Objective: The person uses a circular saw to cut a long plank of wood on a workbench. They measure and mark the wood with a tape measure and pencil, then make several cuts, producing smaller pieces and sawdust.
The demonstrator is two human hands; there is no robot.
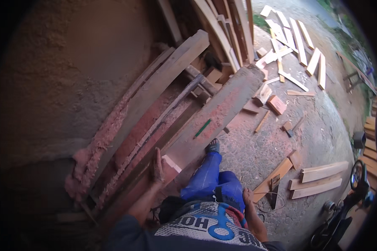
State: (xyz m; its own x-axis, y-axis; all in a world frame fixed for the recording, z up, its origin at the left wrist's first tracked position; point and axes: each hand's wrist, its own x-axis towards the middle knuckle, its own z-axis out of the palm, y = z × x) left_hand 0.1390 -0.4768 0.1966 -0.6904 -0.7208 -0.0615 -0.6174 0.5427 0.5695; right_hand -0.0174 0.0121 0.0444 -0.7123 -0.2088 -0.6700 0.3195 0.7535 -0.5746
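My left hand [156,169] is at the near edge of a thick, dusty workbench beam [222,104]. Its fingers are stretched out and hold nothing that I can see. Right beside them a small pale wood piece [171,163] lies on the beam. Farther along the same surface rests a green pencil [202,128] amid reddish sawdust. My right hand [249,198] hangs low by my right thigh, close to the lower end of an orange-brown board [276,178]. Its fingers are mostly hidden, so whether it grips anything is unclear.
Reddish shavings [100,140] cover a second long beam [155,83] on the left. Long boards [222,29] lean at the back. Wood offcuts [276,104], a hammer-like tool [288,129], stacked pieces [320,180] and pale slats [297,39] lie on the ground. A motorcycle [343,213] stands right.
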